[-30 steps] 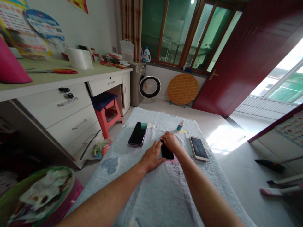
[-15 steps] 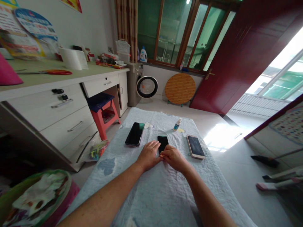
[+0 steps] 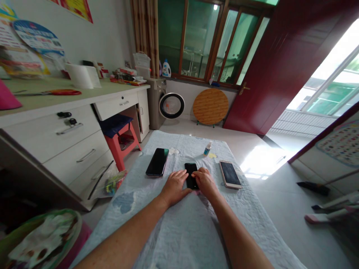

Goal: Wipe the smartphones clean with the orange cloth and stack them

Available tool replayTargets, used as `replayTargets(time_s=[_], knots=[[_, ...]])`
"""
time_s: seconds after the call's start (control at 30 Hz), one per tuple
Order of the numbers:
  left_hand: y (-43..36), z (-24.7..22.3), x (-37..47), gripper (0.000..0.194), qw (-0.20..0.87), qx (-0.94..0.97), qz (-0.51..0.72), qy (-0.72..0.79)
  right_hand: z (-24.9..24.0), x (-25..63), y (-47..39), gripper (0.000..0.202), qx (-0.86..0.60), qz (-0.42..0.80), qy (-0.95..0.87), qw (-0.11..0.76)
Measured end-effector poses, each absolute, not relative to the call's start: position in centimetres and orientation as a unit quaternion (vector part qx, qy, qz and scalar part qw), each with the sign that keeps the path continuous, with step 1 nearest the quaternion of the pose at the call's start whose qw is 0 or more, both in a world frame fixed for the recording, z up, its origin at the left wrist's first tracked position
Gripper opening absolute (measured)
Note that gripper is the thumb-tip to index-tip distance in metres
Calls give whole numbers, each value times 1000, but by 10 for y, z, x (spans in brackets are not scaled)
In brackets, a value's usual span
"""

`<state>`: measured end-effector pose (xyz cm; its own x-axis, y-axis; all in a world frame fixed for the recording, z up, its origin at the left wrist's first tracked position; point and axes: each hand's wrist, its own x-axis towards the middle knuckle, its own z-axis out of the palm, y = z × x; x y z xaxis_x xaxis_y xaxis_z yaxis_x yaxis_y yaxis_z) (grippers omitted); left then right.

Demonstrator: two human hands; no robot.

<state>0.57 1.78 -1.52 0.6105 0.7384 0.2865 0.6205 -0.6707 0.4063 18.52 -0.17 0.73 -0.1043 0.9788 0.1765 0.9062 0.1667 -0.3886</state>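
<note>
The small black phone [image 3: 191, 178] lies face up on the cloth-covered counter [image 3: 176, 231], between the larger dark phone [image 3: 157, 161] and the pale-framed phone [image 3: 230, 174]. The left hand [image 3: 174, 186] rests loosely open at its left edge; the right hand [image 3: 205, 182] has its fingers bunched over the right side, the pinch unclear. The small bottle [image 3: 207, 149] stands beyond.
</note>
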Motion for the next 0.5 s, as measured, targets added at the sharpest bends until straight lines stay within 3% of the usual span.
replayTargets(time_s=[0.27, 0.5], knots=[[16, -14, 5, 61, 117, 886, 223, 388, 12, 202, -11, 22, -701, 102, -651, 274], [12, -12, 5, 54, 114, 879, 239, 396, 20, 204, -21, 25, -712, 245, -588, 296]])
